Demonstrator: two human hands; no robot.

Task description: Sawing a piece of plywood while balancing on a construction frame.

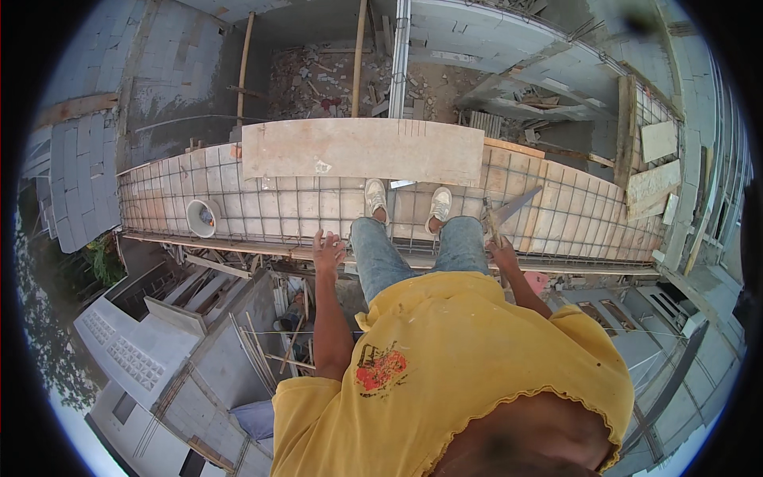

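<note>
One saw (520, 204) points over the steel-bar grid (306, 199), its handle end in the curled fingers of the right hand (501, 253); the left hand (327, 253), half open, looks empty. Two pale shoes (441, 203) stand beside one long board (362, 149); one white bucket (199, 230) sits further left.

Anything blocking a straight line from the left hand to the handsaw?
Yes: both jeans-clad legs lie across that line. The left hand is left of them, the handsaw to their right. The right hand, by the saw's handle end, has nothing visible in between.
</note>
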